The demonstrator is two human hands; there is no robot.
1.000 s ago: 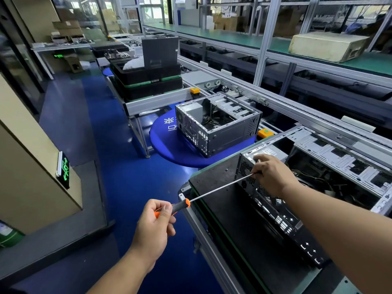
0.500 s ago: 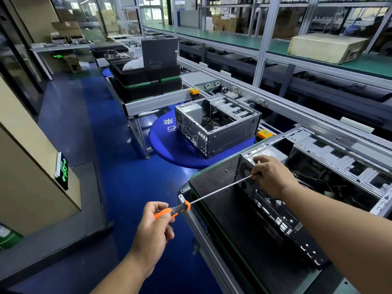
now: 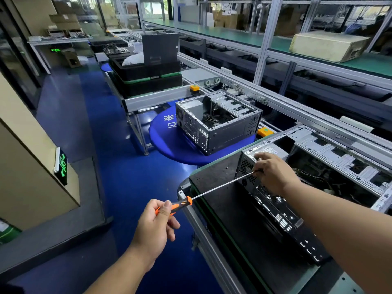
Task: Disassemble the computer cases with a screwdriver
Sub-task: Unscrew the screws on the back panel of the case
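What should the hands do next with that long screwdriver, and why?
Probably keep twisting the orange handle. The left hand grips the screwdriver by its handle, and the right hand steadies the shaft's far end against the back of the near computer case. The tip is hidden behind the fingers, so the screw can't be seen.

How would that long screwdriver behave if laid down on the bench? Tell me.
The screwdriver would probably roll: its shaft is thin and round, and the bench top looks flat. Its long, slim shaft may flex slightly under side load. The ribbed orange-and-black handle likely resists slipping in the left hand.
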